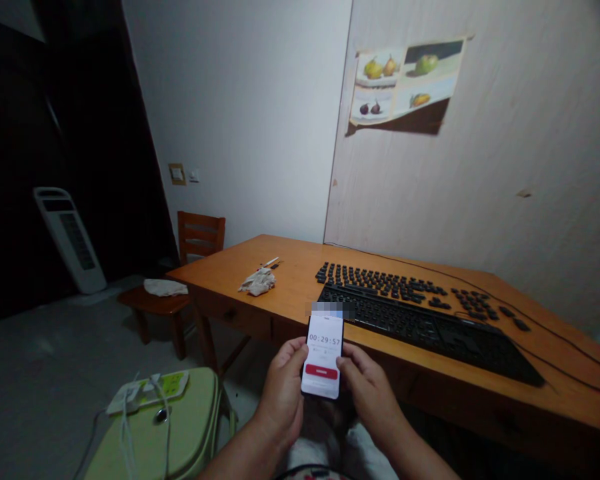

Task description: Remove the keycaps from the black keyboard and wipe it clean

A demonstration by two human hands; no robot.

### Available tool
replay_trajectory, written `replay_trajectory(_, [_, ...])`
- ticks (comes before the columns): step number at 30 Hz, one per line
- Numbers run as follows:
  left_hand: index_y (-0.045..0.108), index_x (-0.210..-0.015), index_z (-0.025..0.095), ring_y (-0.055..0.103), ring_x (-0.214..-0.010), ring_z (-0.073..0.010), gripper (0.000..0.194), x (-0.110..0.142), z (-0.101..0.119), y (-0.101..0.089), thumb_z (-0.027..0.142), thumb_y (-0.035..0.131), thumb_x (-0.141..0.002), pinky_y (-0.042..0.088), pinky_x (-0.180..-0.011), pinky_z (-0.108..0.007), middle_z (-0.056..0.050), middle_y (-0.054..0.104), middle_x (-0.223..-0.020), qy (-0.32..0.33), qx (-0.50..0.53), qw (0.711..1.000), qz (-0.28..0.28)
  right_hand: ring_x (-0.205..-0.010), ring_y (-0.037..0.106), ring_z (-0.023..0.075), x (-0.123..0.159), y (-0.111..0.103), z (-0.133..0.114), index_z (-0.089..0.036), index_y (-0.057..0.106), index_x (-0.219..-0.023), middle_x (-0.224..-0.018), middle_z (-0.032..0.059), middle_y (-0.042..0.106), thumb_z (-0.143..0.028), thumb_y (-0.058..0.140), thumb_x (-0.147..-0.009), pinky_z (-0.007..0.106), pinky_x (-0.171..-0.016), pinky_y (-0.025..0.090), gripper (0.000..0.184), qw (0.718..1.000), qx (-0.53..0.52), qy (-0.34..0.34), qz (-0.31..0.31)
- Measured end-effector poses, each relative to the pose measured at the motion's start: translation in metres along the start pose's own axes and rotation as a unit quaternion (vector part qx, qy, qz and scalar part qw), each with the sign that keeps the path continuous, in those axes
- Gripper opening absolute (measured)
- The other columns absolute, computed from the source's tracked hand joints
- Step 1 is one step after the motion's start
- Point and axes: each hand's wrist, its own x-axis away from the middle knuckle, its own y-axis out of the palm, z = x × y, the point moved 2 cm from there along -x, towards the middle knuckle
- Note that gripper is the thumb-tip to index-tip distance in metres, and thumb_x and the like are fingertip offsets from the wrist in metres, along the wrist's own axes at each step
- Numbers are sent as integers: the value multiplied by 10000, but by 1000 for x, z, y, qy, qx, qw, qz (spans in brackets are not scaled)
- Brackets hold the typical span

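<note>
A smartphone (pixel 323 357) stands upright between my two hands, its lit screen showing the digits 00:29:57 above a red bar. My left hand (pixel 283 383) grips its left edge, and my right hand (pixel 370 383) closes on the right edge with the thumb by the screen. Just beyond the phone, on the wooden table (pixel 300 293), lies a black keyboard base (pixel 420 327) stripped of its keycaps. Loose black keycaps (pixel 380 280) are laid out in rows behind it. A crumpled pale cloth (pixel 259 282) lies farther left, near a thin white-handled tool (pixel 270 263).
A green case (pixel 190 427) with a power strip (pixel 153 392) and cables is at lower left. Past the table's left end stands a wooden chair (pixel 200 233) beside a stool (pixel 153 300) bearing cloth. A black cable (pixel 460 283) crosses the tabletop. A white tower unit (pixel 73 240) leans far left.
</note>
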Motion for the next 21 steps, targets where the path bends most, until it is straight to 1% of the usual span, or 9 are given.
replay_trajectory(3, [623, -1027, 128, 692, -759, -196, 307, 0, -1, 0, 311, 697, -791, 514, -697, -286, -99, 725, -896, -3, 0, 1000, -7, -925, 661, 253, -2, -5, -1, -190, 653, -1208, -1101, 94, 715, -409, 624, -834, 377, -855, 506, 434, 1000, 1, -6, 12])
replay_trajectory(7, [625, -1037, 128, 687, -729, -194, 338, 2, -2, -1, 330, 709, -779, 509, -662, -281, -102, 724, -904, -7, -5, 1000, -8, -924, 651, 255, -5, -10, -5, -188, 643, -1206, -1100, 96, 705, -400, 602, -849, 369, -819, 509, 417, 1000, 15, -13, 22])
replay_trajectory(10, [628, -1035, 129, 681, -700, -191, 362, 3, -3, 0, 349, 722, -763, 503, -634, -278, -103, 724, -915, -7, -6, 1000, -12, -860, 648, 239, -7, -12, -8, -181, 610, -1248, -1029, 87, 707, -394, 587, -861, 364, -790, 506, 442, 1000, 16, -9, 25])
replay_trajectory(15, [636, -1020, 136, 679, -671, -185, 370, 2, -5, -1, 359, 742, -744, 503, -637, -282, -90, 727, -895, -15, -8, 1000, -12, -675, 593, 187, -9, -14, -10, -190, 487, -1380, -782, 21, 663, -424, 580, -870, 318, -672, 484, 569, 998, 24, -5, 61])
replay_trajectory(17, [639, -1018, 138, 682, -680, -186, 366, 2, -6, -1, 358, 743, -744, 503, -646, -282, -86, 727, -886, -19, -8, 1000, -13, -667, 580, 179, -9, -15, -12, -193, 458, -1405, -746, 5, 638, -428, 594, -860, 304, -658, 475, 609, 997, 23, -10, 68])
replay_trajectory(21, [639, -1024, 136, 688, -727, -194, 349, 5, -6, 0, 354, 725, -766, 502, -670, -283, -91, 726, -895, -22, -10, 999, -21, -654, 558, 164, -8, -14, -18, -191, 447, -1412, -742, -4, 617, -433, 608, -844, 272, -617, 451, 638, 997, 27, -13, 70])
